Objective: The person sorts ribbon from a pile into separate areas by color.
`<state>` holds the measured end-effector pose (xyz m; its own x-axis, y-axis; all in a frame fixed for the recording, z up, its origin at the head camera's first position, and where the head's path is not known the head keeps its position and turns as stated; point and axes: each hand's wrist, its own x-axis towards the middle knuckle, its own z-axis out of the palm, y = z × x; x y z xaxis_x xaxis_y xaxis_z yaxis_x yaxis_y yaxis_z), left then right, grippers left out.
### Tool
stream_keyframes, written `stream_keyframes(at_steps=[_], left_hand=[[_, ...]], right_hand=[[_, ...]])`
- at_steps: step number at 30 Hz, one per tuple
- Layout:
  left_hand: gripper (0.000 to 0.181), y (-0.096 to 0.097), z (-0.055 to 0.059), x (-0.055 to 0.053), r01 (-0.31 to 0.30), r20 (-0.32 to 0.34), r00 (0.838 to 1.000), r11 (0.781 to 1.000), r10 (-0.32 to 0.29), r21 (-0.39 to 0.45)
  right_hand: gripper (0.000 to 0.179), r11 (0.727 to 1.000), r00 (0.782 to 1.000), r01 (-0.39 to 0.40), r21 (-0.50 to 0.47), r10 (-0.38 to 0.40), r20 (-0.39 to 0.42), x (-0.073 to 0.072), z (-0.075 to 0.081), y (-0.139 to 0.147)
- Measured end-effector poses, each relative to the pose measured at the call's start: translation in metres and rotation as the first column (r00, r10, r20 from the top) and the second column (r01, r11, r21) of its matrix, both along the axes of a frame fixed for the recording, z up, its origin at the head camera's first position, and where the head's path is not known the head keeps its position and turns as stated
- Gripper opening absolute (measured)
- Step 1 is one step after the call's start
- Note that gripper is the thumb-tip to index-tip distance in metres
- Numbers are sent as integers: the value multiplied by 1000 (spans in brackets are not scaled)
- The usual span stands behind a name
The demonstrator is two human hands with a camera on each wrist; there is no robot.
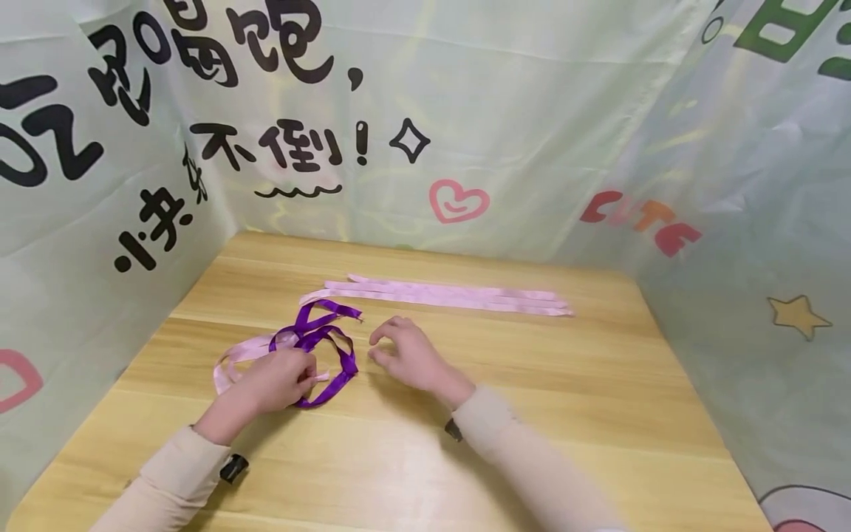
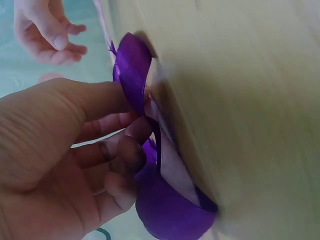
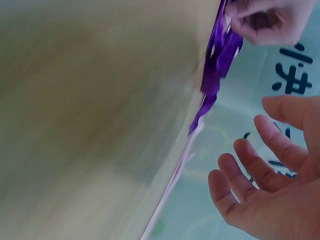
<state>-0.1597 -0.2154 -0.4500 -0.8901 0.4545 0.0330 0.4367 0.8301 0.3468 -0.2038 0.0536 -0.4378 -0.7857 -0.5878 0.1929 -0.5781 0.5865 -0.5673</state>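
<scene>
My left hand point(image 1: 282, 378) is low over a tangle of ribbon at the left of the table, fingers and thumb closed together. A pale pink ribbon point(image 1: 242, 351) loops out behind this hand, and a short pink end pokes out past its fingertips. Around the fingers curls a glossy purple ribbon point(image 1: 347, 362), its loop seen close up in the left wrist view point(image 2: 175, 215); it partly hides the thumb tip. To the right of the loop, my right hand point(image 1: 412, 358) hovers with fingers spread and bent, touching nothing. In the right wrist view that hand point(image 3: 270, 175) holds nothing.
Several pink ribbon strips point(image 1: 452, 295) lie side by side across the back of the wooden table point(image 1: 565, 414). Printed cloth point(image 1: 518, 133) hangs behind the table and along both sides. A small black device point(image 1: 234, 468) sits at the left cuff.
</scene>
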Motion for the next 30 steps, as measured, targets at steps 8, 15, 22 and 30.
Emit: stream_keyframes(at_steps=[8, 15, 22, 30], left_hand=[[21, 17, 7, 7, 123, -207, 973, 988, -102, 90], [14, 26, 11, 11, 188, -315, 940, 968, -129, 167], [17, 28, 13, 10, 189, -291, 950, 947, -110, 260], [25, 34, 16, 8, 198, -338, 936, 943, -101, 267]], right_hand=[[40, 989, 989, -144, 32, 143, 46, 7, 0, -21], [24, 983, 980, -183, -10, 183, 74, 9, 1, -26], [20, 982, 977, -167, -90, 177, 114, 11, 8, -22], [15, 979, 965, -164, -119, 184, 184, 11, 12, -15]])
